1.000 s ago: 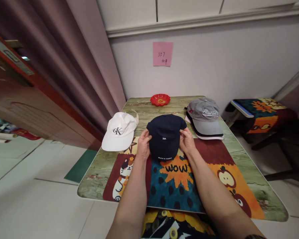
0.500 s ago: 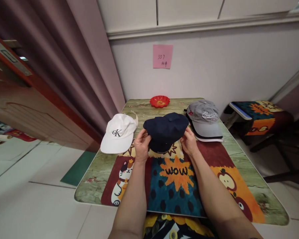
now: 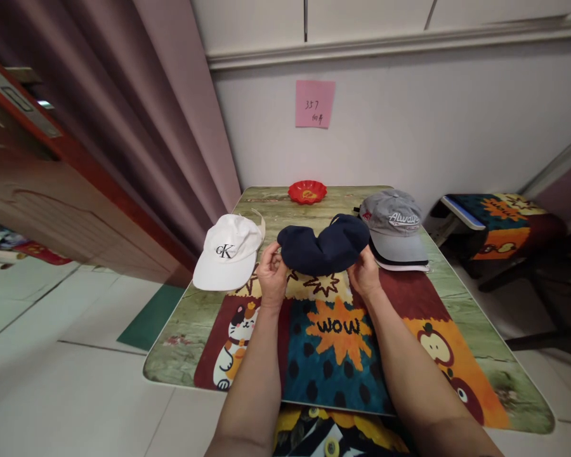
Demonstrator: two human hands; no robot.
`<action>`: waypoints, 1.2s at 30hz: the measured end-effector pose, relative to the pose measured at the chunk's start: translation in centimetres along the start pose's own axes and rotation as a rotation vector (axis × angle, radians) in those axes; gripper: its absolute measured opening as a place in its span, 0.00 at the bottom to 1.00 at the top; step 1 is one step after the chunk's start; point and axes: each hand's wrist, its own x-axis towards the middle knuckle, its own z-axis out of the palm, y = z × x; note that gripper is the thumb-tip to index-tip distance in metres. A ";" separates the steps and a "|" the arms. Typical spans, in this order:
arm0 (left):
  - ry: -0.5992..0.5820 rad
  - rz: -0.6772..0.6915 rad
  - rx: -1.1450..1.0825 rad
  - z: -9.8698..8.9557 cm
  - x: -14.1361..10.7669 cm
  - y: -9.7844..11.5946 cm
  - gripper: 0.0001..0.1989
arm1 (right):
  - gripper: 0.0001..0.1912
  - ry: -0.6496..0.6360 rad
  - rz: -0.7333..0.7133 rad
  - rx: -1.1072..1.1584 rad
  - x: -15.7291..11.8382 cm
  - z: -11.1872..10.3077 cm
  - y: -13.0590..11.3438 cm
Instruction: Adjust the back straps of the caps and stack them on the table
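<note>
Over the middle of the table (image 3: 171,346), the way is blocked by the navy cap (image 3: 321,251), which is held between the left hand (image 3: 272,274) and the right hand (image 3: 364,274). On the left, only a narrow gap is left beside the white cap (image 3: 231,251). On the right, passage is obstructed by the grey cap (image 3: 393,219), partly overlapped in view by the navy cap; whether they touch cannot be told. Farther back, bare surface is left before the dish (image 3: 307,192), and reach is bounded by the wall (image 3: 385,133). Between the forearms, open room is given over the mat (image 3: 337,387).
</note>
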 end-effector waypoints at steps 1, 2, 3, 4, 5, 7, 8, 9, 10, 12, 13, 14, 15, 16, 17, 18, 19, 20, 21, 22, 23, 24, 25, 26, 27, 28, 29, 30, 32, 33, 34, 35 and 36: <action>-0.012 -0.027 -0.031 0.1 -0.1 0.1 0.23 | 0.10 0.017 -0.016 -0.025 0.0 -0.3 0.2; -0.024 -0.043 -0.050 0.2 -0.2 0.3 0.22 | 0.10 0.033 -0.018 -0.030 0.0 -0.5 0.4; -0.031 -0.046 -0.058 0.3 -0.2 0.5 0.21 | 0.09 0.044 -0.008 -0.017 0.0 -0.7 0.6; -0.037 -0.047 -0.063 0.4 -0.3 0.8 0.19 | 0.08 0.049 0.009 0.009 0.1 -0.7 0.8; -0.041 -0.054 -0.067 0.4 -0.4 1.0 0.17 | 0.08 0.051 0.032 0.043 0.2 -0.7 0.9; -0.055 -0.094 -0.088 0.5 -0.4 1.2 0.15 | 0.11 0.048 0.081 0.106 0.3 -0.4 1.1; -0.062 -0.122 -0.105 0.5 -0.4 1.2 0.16 | 0.14 0.039 0.108 0.125 0.4 -0.2 1.1; -0.066 -0.144 -0.121 0.5 -0.4 1.1 0.16 | 0.17 0.026 0.137 0.141 0.4 -0.1 1.1; -0.070 -0.150 -0.127 0.5 -0.4 1.0 0.17 | 0.20 0.012 0.160 0.149 0.4 0.0 1.1; -0.084 -0.125 -0.111 0.4 -0.3 0.7 0.18 | 0.26 -0.016 0.168 0.128 0.3 0.0 1.2; -0.094 -0.114 -0.097 0.4 -0.3 0.5 0.19 | 0.27 -0.027 0.153 0.103 0.3 0.0 1.3; -0.106 -0.113 -0.083 0.4 -0.2 0.4 0.20 | 0.26 -0.035 0.129 0.070 0.2 -0.2 1.4; -0.115 -0.122 -0.073 0.4 -0.3 0.2 0.21 | 0.25 -0.045 0.102 0.030 0.2 -0.3 1.5; -0.119 -0.136 -0.067 0.5 -0.3 0.1 0.22 | 0.23 -0.053 0.074 -0.015 0.1 -0.5 1.7; -0.120 -0.152 -0.062 0.6 -0.4 0.0 0.23 | 0.21 -0.060 0.048 -0.065 0.1 -0.7 1.8; -0.117 -0.163 -0.055 0.7 -0.4 -0.1 0.23 | 0.20 -0.066 0.024 -0.118 0.2 -0.8 1.8; -0.110 -0.169 -0.043 0.7 -0.4 -0.2 0.23 | 0.18 -0.072 0.003 -0.178 0.2 -1.0 1.9; -0.097 -0.169 -0.025 0.7 -0.4 -0.3 0.22 | 0.17 -0.077 -0.013 -0.248 0.2 -1.1 1.9; -0.077 -0.162 0.002 0.7 -0.4 -0.5 0.21 | 0.16 -0.077 -0.029 -0.331 0.3 -1.3 1.9; -0.053 -0.148 0.038 0.6 -0.4 -0.7 0.19 | 0.14 -0.076 -0.045 -0.427 0.3 -1.4 1.9; -0.028 -0.125 0.084 0.5 -0.3 -0.9 0.17 | 0.13 -0.072 -0.060 -0.527 0.3 -1.6 1.9; -0.009 -0.098 0.141 0.3 -0.2 -1.1 0.16 | 0.12 -0.067 -0.075 -0.618 0.4 -1.7 1.9; 0.003 -0.071 0.203 0.0 0.0 -1.3 0.14 | 0.10 -0.060 -0.092 -0.693 0.4 -1.9 2.0; 0.010 -0.046 0.259 -0.2 0.1 -1.5 0.12 | 0.09 -0.055 -0.113 -0.750 0.4 -2.0 2.1; 0.015 -0.026 0.305 -0.4 0.2 -1.6 0.11 | 0.07 -0.054 -0.139 -0.796 0.4 -2.1 2.2; 0.019 -0.010 0.340 -0.6 0.2 -1.7 0.10 | 0.05 -0.054 -0.173 -0.837 0.3 -2.1 2.3; 0.019 0.005 0.369 -0.6 0.2 -1.8 0.11 | 0.06 -0.059 -0.215 -0.886 0.3 -2.1 2.4; 0.013 0.022 0.395 -0.7 0.2 -1.9 0.13 | 0.10 -0.077 -0.264 -0.948 0.1 -2.0 2.5; -0.023 0.066 0.465 -0.5 -0.1 -2.0 0.17 | 0.20 -0.154 -0.376 -1.084 -0.2 -1.6 2.5; -0.049 0.094 0.509 -0.3 -0.3 -2.0 0.19 | 0.24 -0.208 -0.432 -1.138 -0.3 -1.3 2.5; -0.075 0.125 0.550 -0.2 -0.5 -2.1 0.20 | 0.26 -0.265 -0.481 -1.175 -0.5 -1.0 2.5; -0.100 0.155 0.581 0.0 -0.8 -2.1 0.20 | 0.28 -0.318 -0.520 -1.194 -0.7 -0.7 2.4; -0.124 0.182 0.600 0.2 -1.0 -2.1 0.21 | 0.28 -0.360 -0.546 -1.197 -0.8 -0.4 2.4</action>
